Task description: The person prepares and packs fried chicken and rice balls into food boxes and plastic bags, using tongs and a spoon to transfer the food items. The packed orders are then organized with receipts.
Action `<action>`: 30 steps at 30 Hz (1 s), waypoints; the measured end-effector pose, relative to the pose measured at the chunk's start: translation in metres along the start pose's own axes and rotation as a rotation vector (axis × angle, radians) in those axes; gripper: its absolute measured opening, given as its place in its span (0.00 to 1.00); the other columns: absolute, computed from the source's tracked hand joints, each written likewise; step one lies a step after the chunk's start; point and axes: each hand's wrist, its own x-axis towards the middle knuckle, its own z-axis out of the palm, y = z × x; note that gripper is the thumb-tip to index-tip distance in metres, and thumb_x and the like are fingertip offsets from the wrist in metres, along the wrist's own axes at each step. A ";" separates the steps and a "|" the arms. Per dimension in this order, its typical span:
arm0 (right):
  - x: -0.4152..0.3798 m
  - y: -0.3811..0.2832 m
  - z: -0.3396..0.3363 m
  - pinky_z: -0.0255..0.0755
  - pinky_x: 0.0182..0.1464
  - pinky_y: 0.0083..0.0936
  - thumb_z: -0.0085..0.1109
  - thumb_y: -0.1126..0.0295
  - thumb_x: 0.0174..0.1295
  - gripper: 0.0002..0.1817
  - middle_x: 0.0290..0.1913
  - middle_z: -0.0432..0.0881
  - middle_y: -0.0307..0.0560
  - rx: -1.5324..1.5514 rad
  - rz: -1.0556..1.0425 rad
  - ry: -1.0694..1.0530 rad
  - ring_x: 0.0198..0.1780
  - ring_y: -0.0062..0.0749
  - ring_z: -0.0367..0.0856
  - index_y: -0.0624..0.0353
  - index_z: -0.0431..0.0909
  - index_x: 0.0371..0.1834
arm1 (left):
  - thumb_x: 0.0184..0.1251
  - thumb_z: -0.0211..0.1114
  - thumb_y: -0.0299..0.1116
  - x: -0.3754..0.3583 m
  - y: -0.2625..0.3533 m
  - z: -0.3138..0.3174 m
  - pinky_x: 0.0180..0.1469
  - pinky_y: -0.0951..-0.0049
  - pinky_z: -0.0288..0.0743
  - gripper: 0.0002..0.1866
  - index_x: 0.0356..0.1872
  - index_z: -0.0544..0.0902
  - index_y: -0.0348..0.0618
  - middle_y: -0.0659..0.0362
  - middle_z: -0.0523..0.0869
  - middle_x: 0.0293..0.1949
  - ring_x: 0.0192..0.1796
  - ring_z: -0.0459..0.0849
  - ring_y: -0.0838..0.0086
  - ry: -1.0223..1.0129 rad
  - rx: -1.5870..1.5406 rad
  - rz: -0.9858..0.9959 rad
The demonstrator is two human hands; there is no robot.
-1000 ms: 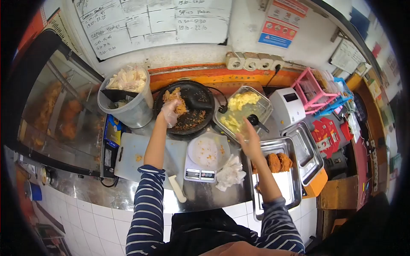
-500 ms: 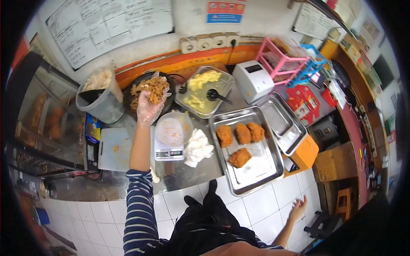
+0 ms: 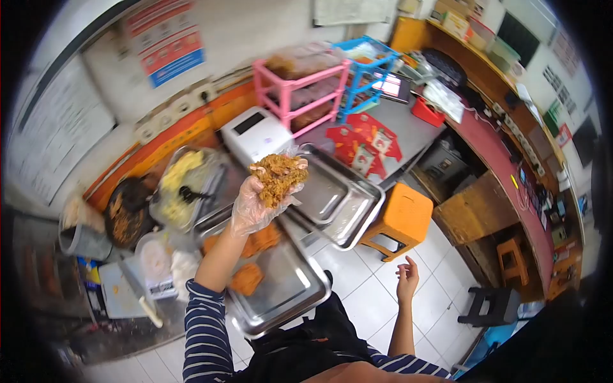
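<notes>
Steel counter runs along the left half of the frame, blurred toward its far left end. White tiled floor fills the lower centre.

Large steel tray at the counter's near edge, lower centre, with several pieces of fried chicken on its left part. Two more empty trays sit stacked just right of centre, beside an orange stool.

White box-shaped machine against the wall, upper centre. Pink rack and blue rack stand to its right, with red printed cartons lying flat in front of them; their print is too small to read. A red-and-blue notice hangs upper left, writing illegible. Clear tub with yellow food and a black scoop, and a dark round pan, sit at centre left.

Left hand, in a thin clear plastic glove, is raised palm-up at frame centre, above the trays. Fingers curled up and clamped around a clump of brown shredded crumbs heaped in the palm.

Right hand, bare, hangs low over the floor at lower right, fingers loosely apart, holding nothing.
</notes>
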 end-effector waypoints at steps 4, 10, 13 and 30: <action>0.090 0.021 0.018 0.71 0.37 0.20 0.52 0.77 0.55 0.13 0.30 0.76 0.43 0.048 0.022 -0.018 0.32 0.25 0.75 0.61 0.73 0.45 | 0.40 0.55 0.30 0.109 -0.049 -0.025 0.40 0.65 0.77 0.38 0.60 0.59 0.41 0.48 0.66 0.58 0.42 0.75 0.60 0.032 0.007 -0.085; 0.241 -0.040 0.114 0.63 0.53 0.32 0.60 0.70 0.48 0.20 0.47 0.74 0.53 0.002 -0.471 -0.045 0.49 0.44 0.72 0.61 0.72 0.47 | 0.44 0.55 0.31 0.217 -0.076 -0.062 0.47 0.59 0.74 0.33 0.58 0.62 0.40 0.49 0.68 0.55 0.40 0.74 0.64 0.089 0.183 -0.072; 0.283 -0.061 0.153 0.59 0.57 0.36 0.61 0.64 0.47 0.23 0.50 0.73 0.53 -0.048 -0.497 -0.144 0.53 0.47 0.69 0.60 0.71 0.48 | 0.45 0.55 0.29 0.265 -0.080 -0.069 0.49 0.62 0.74 0.31 0.57 0.64 0.39 0.51 0.71 0.53 0.42 0.75 0.68 0.149 0.393 -0.111; 0.261 -0.079 0.133 0.60 0.56 0.37 0.60 0.67 0.48 0.26 0.53 0.70 0.53 -0.200 -0.516 -0.292 0.55 0.46 0.66 0.56 0.67 0.53 | 0.51 0.59 0.34 0.355 -0.103 -0.172 0.59 0.67 0.63 0.29 0.58 0.66 0.53 0.51 0.62 0.61 0.59 0.67 0.63 -0.193 2.639 -0.472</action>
